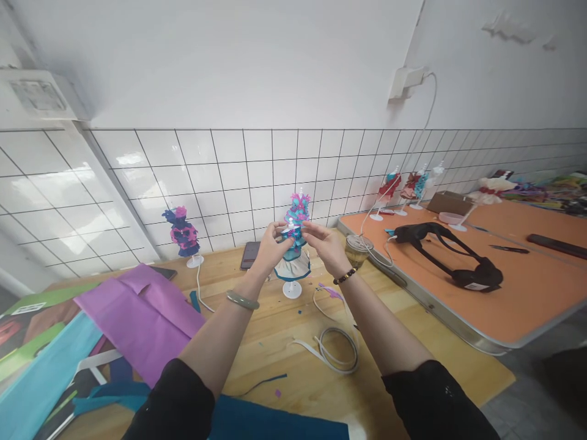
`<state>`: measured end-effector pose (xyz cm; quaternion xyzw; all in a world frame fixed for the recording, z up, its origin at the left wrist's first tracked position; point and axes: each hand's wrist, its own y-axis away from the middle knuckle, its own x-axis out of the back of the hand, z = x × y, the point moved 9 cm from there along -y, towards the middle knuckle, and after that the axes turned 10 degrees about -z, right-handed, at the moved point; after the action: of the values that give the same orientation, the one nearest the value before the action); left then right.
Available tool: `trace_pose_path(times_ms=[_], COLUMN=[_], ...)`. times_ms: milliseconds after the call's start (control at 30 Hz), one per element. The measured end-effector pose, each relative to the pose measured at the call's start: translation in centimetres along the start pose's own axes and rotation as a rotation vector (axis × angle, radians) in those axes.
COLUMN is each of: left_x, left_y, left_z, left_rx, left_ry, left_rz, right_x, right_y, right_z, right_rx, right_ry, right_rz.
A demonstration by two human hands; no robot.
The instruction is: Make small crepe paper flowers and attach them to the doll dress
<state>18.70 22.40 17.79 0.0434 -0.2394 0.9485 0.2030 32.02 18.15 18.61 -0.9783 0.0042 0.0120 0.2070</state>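
On the wooden table in front of me stands a miniature dress form (pixel 292 289) on a round white base. It wears a small doll dress (pixel 292 267) with a teal upper part and a white skirt edged in teal. My left hand (pixel 274 243) closes thumb and fingers on the dress's upper part from the left. From the other side, my right hand (pixel 324 243) has its fingertips pinched at the same upper part. The fingers partly hide the bodice. Just behind rises another form in a ruffled teal and pink dress (pixel 299 208).
A form in navy and pink (pixel 184 237) stands left, near purple fabric (pixel 142 311) and teal fabric (pixel 279 421). A phone (pixel 250 255), coiled white ribbon (pixel 338 349) and lidded jar (pixel 358 247) lie around. The orange table (pixel 440 305) holds a black neck-worn device (pixel 452 256) and dressed forms.
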Motion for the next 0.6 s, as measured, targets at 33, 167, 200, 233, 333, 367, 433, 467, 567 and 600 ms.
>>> trace_pose_path(times_ms=[33, 167, 200, 233, 333, 367, 433, 467, 567, 600], left_x=[-0.08, -0.14, -0.12, -0.08, -0.1, -0.12, -0.11, -0.07, 0.04, 0.04], left_y=[0.0, 0.02, 0.05, 0.09, 0.2, 0.23, 0.21, 0.17, -0.03, -0.11], left_z=[0.02, 0.03, 0.0, -0.03, -0.01, 0.04, 0.1, 0.07, -0.12, -0.16], left_rx=[0.002, 0.005, 0.008, 0.011, 0.015, 0.014, 0.015, 0.021, 0.04, 0.04], left_ry=[-0.001, -0.01, -0.006, 0.003, 0.062, 0.084, 0.115, 0.121, 0.106, 0.096], left_rz=[-0.003, -0.004, -0.006, -0.009, -0.035, -0.042, -0.039, -0.029, 0.012, 0.021], right_x=[0.04, 0.1, 0.11, 0.12, 0.17, 0.18, 0.17, 0.14, 0.04, 0.03], right_y=[-0.06, -0.4, -0.49, -0.57, -0.73, -0.75, -0.77, -0.76, -0.68, -0.64], right_z=[0.0, 0.21, 0.26, 0.31, 0.55, 0.63, 0.7, 0.7, 0.62, 0.63], right_rx=[0.008, 0.013, 0.014, 0.016, 0.013, 0.011, 0.011, 0.012, 0.014, 0.01], right_ry=[0.011, 0.107, 0.132, 0.149, 0.146, 0.139, 0.132, 0.133, 0.128, 0.113], right_rz=[0.008, 0.037, 0.043, 0.046, 0.047, 0.046, 0.045, 0.044, 0.043, 0.044])
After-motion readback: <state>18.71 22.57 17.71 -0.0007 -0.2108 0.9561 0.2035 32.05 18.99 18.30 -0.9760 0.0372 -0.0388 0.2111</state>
